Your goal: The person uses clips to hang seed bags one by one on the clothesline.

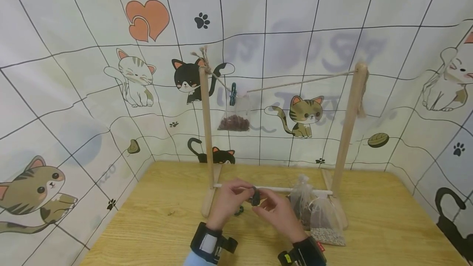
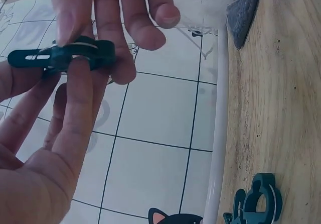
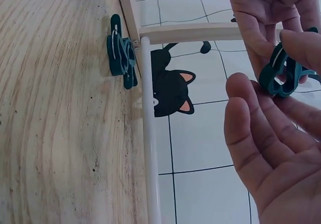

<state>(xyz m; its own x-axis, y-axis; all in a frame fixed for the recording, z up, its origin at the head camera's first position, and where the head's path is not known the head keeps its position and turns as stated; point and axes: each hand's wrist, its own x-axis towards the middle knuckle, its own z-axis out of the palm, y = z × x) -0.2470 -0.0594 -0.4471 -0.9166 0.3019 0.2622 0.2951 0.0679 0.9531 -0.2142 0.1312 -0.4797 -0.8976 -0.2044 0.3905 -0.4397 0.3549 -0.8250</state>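
Both hands meet over the table, in front of the wooden frame, around one dark green clothespin [image 1: 255,197]. My left hand [image 1: 230,200] pinches it from the left, and my right hand [image 1: 278,212] holds it from the right between thumb and fingers. In the left wrist view the clothespin [image 2: 75,54] lies sideways with fingers of both hands on it. Its rounded jaw end shows in the right wrist view, where the same clothespin [image 3: 283,71] has fingertips close around it. A second green clothespin [image 1: 239,210] lies on the table below the hands.
Between two wooden posts [image 1: 347,130] a rope [image 1: 303,82] is strung. A sheer pouch with brown contents [image 1: 234,122] hangs there near a green clothespin [image 1: 233,93]. Two more pouches, one with pale grains [image 1: 327,233], the other behind it [image 1: 301,196], stand right of the hands.
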